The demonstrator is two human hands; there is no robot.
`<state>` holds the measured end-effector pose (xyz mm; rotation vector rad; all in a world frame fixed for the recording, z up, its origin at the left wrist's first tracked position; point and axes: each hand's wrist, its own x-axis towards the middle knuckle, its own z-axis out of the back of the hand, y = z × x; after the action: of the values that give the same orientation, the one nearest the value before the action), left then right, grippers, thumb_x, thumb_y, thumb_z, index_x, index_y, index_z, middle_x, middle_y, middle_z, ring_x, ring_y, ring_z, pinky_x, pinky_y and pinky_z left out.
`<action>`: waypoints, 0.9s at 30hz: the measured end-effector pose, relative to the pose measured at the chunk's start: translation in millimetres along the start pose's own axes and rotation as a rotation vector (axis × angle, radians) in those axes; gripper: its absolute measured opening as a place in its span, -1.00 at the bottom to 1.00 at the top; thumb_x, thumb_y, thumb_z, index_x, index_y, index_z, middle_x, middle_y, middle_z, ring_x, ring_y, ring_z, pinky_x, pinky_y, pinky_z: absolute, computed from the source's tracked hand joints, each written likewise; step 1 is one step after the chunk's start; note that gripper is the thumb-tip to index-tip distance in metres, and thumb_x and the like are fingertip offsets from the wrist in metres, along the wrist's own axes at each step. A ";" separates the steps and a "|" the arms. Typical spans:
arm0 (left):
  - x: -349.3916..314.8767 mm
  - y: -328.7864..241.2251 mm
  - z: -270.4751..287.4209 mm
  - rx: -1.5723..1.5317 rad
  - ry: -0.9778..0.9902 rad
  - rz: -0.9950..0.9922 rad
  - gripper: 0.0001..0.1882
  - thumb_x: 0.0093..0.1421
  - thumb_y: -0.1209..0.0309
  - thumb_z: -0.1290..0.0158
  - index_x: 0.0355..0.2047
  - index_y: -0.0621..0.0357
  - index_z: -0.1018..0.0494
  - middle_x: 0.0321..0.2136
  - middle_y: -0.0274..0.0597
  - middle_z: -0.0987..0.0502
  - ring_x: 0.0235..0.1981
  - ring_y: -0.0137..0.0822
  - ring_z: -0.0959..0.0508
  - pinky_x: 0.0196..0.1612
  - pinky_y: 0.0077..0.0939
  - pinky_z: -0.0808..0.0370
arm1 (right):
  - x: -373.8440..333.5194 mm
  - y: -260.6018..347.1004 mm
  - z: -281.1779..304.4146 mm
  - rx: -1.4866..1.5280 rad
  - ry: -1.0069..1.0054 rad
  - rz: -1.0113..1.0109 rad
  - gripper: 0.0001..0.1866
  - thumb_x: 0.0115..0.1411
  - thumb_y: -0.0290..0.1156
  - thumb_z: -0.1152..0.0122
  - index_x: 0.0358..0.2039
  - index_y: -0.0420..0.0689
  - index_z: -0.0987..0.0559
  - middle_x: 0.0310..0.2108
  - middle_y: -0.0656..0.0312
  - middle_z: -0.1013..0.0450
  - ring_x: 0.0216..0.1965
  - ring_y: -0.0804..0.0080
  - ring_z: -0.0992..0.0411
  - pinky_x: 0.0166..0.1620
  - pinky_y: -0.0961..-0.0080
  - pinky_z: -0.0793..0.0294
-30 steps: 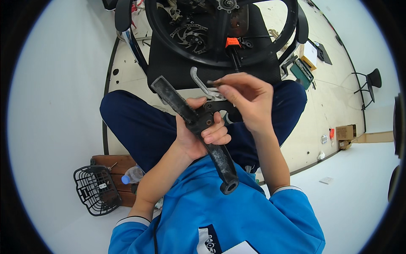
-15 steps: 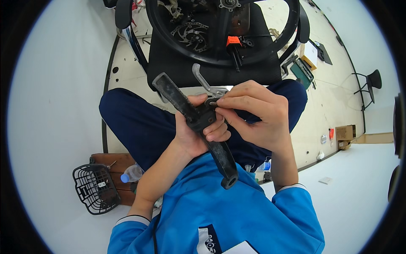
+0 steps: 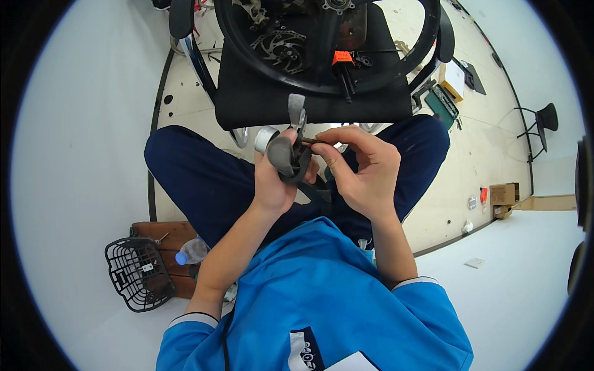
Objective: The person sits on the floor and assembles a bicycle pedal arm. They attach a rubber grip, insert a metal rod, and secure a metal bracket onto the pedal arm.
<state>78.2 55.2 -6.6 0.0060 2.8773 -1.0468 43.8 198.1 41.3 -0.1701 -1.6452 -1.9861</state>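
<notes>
My left hand point(image 3: 274, 179) is wrapped round a grey handlebar grip w/ brake lever point(image 3: 286, 151), held upright over my lap, fingers closed tight on it; the lever's silver blade sticks up just above my thumb and a pale round end shows at the thumb's left. My right hand point(image 3: 365, 173) sits just right of it, thumb and forefinger pinched narrow on a thin dark tool point(image 3: 312, 141) that runs into the lever body; can't tell what kind of tool, too small. Rest of the right fingers curl loose below. Beyond both hands, past my knees: a black chair seat point(image 3: 260, 99) w/ a bike wheel point(image 3: 322, 43) lying on it, disc rotor point(image 3: 278, 46) toward the left hand's side, an orange part near the middle. Down by my left elbow: a black wire basket point(image 3: 139, 272) and a plastic bottle point(image 3: 192, 250) on a wooden board.
</notes>
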 end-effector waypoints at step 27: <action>-1.4 1.4 14.4 -0.072 0.105 0.001 -0.52 0.29 0.05 0.17 -0.35 0.26 -0.50 -0.52 -0.12 -0.56 -0.53 -0.34 -0.57 -0.44 -0.51 -0.50 | -4.9 -10.4 -12.0 -0.202 -0.114 0.204 -0.86 -0.04 -0.56 -0.39 -0.41 -0.20 -0.64 -0.44 0.18 -0.56 -0.41 0.31 -0.51 -0.33 0.51 -0.47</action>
<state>80.7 47.1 -18.4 0.0591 3.0067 -0.9695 45.8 189.5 27.3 -0.5145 -1.4285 -2.0118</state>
